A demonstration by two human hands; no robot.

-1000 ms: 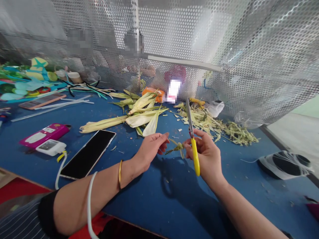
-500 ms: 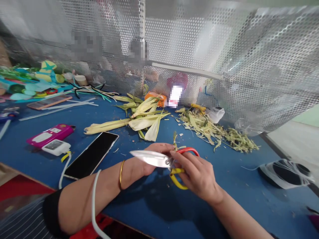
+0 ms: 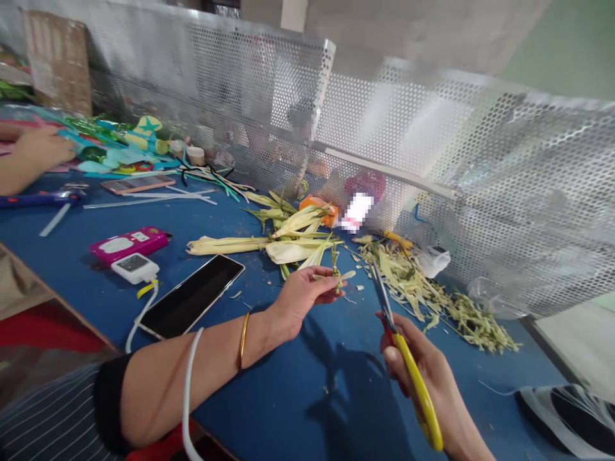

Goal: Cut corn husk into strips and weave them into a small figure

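Note:
My left hand (image 3: 302, 296) hovers over the blue table (image 3: 298, 397) with its fingers pinched on a small green-yellow leaf piece (image 3: 336, 275). A gold bangle sits on that wrist. My right hand (image 3: 427, 378) is lower right, closed round the yellow and red handles of a pair of scissors (image 3: 406, 365), whose blades point up and left toward the leaf piece. A gap separates the blades from the leaf piece.
Pale leaf strips (image 3: 283, 240) lie behind my left hand, a heap of cuttings (image 3: 432, 288) to the right. A black phone (image 3: 192, 294), white charger (image 3: 134, 267) and pink case (image 3: 129, 242) lie left. Another person's hand (image 3: 33, 153) rests far left. A perforated metal screen (image 3: 384, 128) backs the table.
My right hand has pulled the scissors down and right, away from my left hand, and the blades now point up. My left hand has lifted the leaf piece. The view has swung upward and right.

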